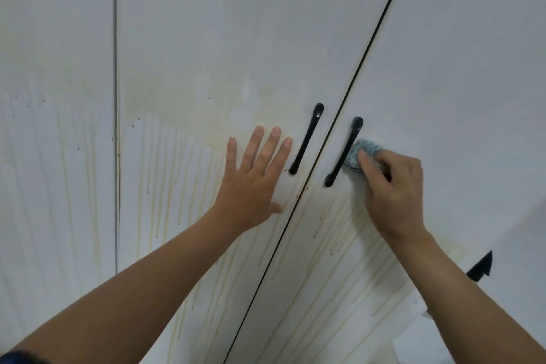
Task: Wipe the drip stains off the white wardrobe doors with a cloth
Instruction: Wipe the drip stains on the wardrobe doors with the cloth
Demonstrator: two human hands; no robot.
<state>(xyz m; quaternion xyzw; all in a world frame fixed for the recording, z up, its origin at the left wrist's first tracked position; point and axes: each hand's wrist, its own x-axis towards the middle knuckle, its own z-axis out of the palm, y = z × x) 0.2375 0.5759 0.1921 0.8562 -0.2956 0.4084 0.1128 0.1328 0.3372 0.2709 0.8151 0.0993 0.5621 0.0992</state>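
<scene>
The right hand (393,186) squeezes the blue cloth (364,148) just beside the right handle (339,161). The left hand (254,177) lies flat, left of that handle. Rub hard downward, because drip stains (339,233) sit below it.

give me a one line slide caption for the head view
Left hand flat on one wardrobe door, right hand pressing cloth beside a black handle.

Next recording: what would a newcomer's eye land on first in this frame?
Yellowish drip stains streak down the white wardrobe doors, across the lower half of the view. The left hand lies flat on one door beside the black left handle. The right hand pinches a blue-grey cloth against the neighbouring door, right beside the right handle.
</scene>
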